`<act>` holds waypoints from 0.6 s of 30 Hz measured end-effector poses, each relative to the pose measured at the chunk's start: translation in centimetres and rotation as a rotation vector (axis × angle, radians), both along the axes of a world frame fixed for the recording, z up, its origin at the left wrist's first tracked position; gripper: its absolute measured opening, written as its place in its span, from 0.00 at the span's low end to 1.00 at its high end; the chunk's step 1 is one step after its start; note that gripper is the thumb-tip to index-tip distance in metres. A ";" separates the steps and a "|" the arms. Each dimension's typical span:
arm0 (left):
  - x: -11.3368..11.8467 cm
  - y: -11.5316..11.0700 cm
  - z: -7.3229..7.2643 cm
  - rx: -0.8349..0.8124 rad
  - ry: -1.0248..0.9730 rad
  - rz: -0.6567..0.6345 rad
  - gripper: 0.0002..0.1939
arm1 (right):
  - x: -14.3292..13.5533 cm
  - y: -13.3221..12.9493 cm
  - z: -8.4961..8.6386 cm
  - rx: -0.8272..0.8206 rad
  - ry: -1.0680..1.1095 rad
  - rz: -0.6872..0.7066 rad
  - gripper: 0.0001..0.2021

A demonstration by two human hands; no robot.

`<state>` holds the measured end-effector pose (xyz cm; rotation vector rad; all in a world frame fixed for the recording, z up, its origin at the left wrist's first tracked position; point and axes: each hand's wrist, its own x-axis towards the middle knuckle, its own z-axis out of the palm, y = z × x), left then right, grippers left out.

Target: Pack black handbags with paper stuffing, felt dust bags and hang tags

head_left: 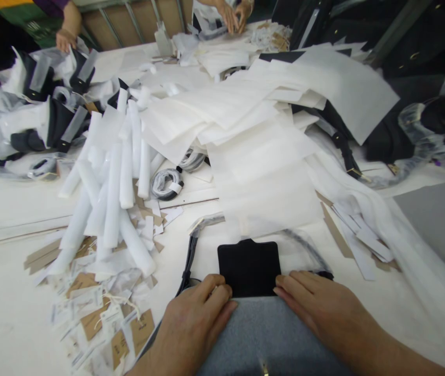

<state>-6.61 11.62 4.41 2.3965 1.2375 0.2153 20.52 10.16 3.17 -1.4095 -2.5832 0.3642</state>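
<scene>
Both hands [194,321] [320,303] hold the black flap [249,269] at its sides.

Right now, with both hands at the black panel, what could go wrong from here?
The strap appears to run under the paper sheets, so pulling it might drag them along. Loose tags lie left of the left hand; a sideways sweep of that forearm could scatter them.
</scene>
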 end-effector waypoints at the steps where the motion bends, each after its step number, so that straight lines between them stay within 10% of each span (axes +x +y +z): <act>1: 0.0 0.0 -0.1 -0.016 0.011 -0.003 0.07 | -0.1 0.1 -0.1 -0.009 -0.013 0.003 0.10; 18: 1.7 -3.2 0.4 0.468 0.039 -0.135 0.20 | 0.2 -3.2 0.7 0.195 0.071 0.106 0.18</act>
